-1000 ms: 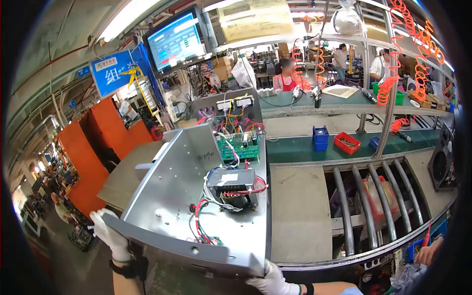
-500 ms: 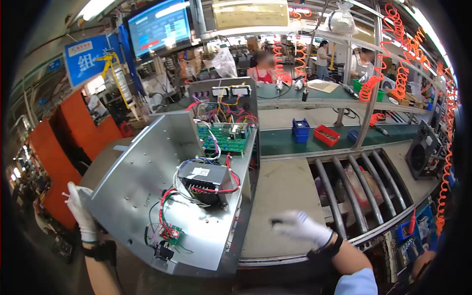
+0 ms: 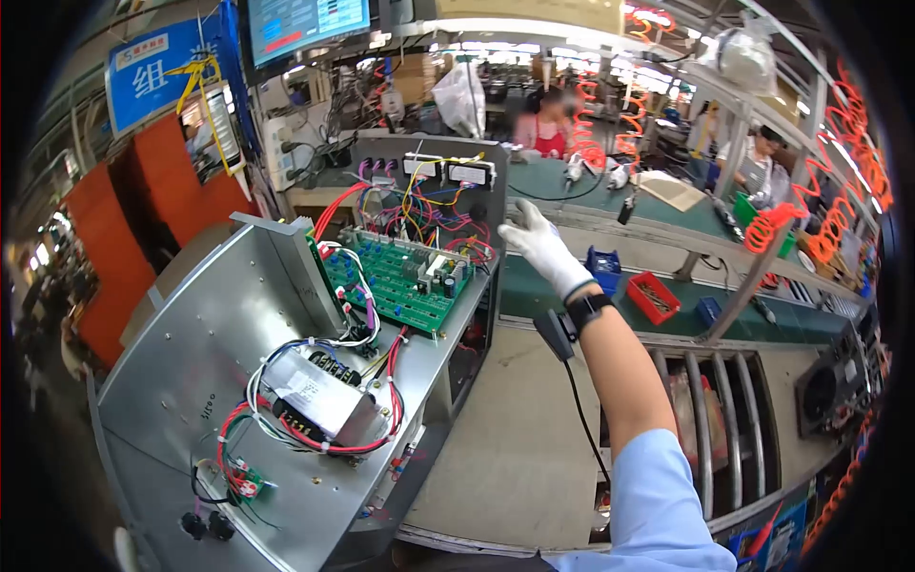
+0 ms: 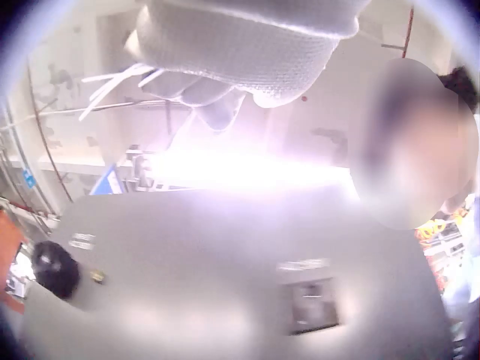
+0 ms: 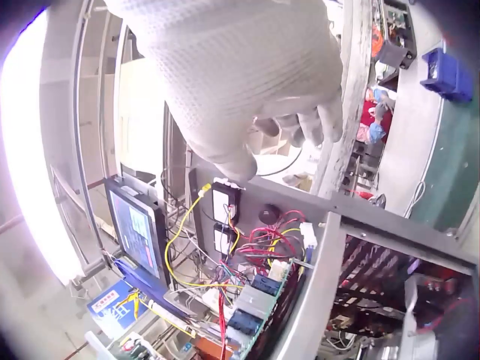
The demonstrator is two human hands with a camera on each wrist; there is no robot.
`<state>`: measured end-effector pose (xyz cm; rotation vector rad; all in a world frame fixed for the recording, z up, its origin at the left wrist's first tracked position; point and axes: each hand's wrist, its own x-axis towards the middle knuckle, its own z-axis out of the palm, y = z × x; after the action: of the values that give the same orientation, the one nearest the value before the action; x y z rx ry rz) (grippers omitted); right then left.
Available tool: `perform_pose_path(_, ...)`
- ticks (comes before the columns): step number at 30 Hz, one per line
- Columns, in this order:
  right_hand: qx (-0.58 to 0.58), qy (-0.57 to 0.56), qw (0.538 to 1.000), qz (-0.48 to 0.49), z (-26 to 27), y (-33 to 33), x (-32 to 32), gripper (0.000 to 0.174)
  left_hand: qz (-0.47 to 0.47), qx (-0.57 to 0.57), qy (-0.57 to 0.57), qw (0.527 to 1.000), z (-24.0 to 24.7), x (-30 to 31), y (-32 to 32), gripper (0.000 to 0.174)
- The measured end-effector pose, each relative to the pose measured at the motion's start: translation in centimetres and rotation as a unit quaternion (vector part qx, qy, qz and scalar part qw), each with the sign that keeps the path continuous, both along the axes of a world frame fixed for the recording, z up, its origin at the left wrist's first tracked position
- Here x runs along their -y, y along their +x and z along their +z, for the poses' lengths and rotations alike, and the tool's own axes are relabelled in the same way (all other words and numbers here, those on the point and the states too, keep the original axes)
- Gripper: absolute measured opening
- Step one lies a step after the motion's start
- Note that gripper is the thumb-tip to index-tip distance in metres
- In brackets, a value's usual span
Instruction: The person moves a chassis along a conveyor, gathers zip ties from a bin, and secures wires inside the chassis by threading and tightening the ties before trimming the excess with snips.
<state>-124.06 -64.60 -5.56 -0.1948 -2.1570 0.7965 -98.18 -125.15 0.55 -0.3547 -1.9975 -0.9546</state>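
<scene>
A grey metal chassis [image 3: 381,477] carries a green circuit board [image 3: 400,286], a transformer [image 3: 319,396] and bundled wires. My gloved right hand [image 3: 545,250] is beside its far upright panel [image 3: 429,150], fingers spread and loosely bent, holding nothing visible; whether they touch the panel I cannot tell. The right wrist view has this right hand [image 5: 240,82] over the panel's edge. In the left wrist view my gloved left hand [image 4: 247,49] has curled fingers with thin white strips [image 4: 112,81] sticking out, above a grey panel [image 4: 195,270] with a black knob [image 4: 55,270].
Beyond the beige work surface [image 3: 515,429] are metal rollers [image 3: 703,419]. Blue [image 3: 603,270] and red [image 3: 653,296] bins stand on the green shelf. A black speaker-like unit [image 3: 834,386] is at the right; orange coiled hoses [image 3: 762,234] hang nearby. People are across the bench.
My right hand has gone from the chassis's near edge, over the beige surface, up to the far panel. The chassis appears turned and closer; my left hand has dropped almost out of the head view.
</scene>
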Motion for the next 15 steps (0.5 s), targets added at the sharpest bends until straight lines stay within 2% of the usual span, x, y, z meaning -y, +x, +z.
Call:
perform_pose_path(1, 0.005, -0.003, 1.0, 0.014, 0.1, -1.9, -0.7, 0.059, 0.014, 0.005, -0.003, 1.0, 0.3, -3.2, 1.0, 0.044)
perform_pose_path(2, 0.024, -0.047, 0.997, 0.062, 0.2, -3.8, -1.2, 0.054, 0.059, -0.009, -0.055, 0.997, 0.9, -6.3, 0.9, 0.054)
perform_pose_path(3, 0.044, -0.092, 0.989, 0.109, 0.2, -5.4, -1.5, 0.049, 0.104, -0.022, -0.109, 0.988, 1.0, -8.2, 0.8, 0.064)
perform_pose_path(4, 0.104, -0.13, 0.977, 0.131, 0.9, -5.5, -1.6, 0.042, 0.114, -0.016, -0.115, 0.987, 0.6, -8.8, 0.7, 0.064)
perform_pose_path(6, 0.073, -0.093, 0.986, 0.115, 1.3, -5.5, -1.3, 0.036, 0.212, -0.042, -0.163, 0.963, 0.1, -9.1, 0.3, 0.069)
perform_pose_path(8, 0.085, -0.032, 0.995, 0.041, 2.2, -4.1, 0.0, 0.032, 0.226, -0.055, -0.16, 0.959, -0.4, -9.3, -0.1, 0.07)
perform_pose_path(10, 0.092, -0.035, 0.995, 0.01, 2.4, -3.4, 0.4, 0.031, 0.236, -0.079, -0.146, 0.958, -0.3, -9.2, -0.7, 0.071)
perform_pose_path(12, 0.08, -0.02, 0.997, 0.009, 2.2, -2.6, 0.2, 0.031, 0.248, -0.101, -0.166, 0.949, -0.2, -8.5, -1.3, 0.061)
perform_pose_path(13, 0.075, -0.004, 0.997, 0.007, 1.6, -2.1, 0.0, 0.03, 0.162, -0.024, -0.042, 0.986, -2.6, -3.1, -2.2, 0.059)
perform_pose_path(14, 0.053, -0.013, 0.999, -0.003, 0.7, -1.9, -0.3, 0.03, 0.165, -0.016, -0.043, 0.985, -2.3, -1.0, -2.9, 0.059)
perform_pose_path(15, 0.048, -0.019, 0.999, -0.001, 0.6, -0.7, 0.0, 0.029, 0.203, -0.029, -0.115, 0.972, -1.8, 0.3, -3.7, 0.056)
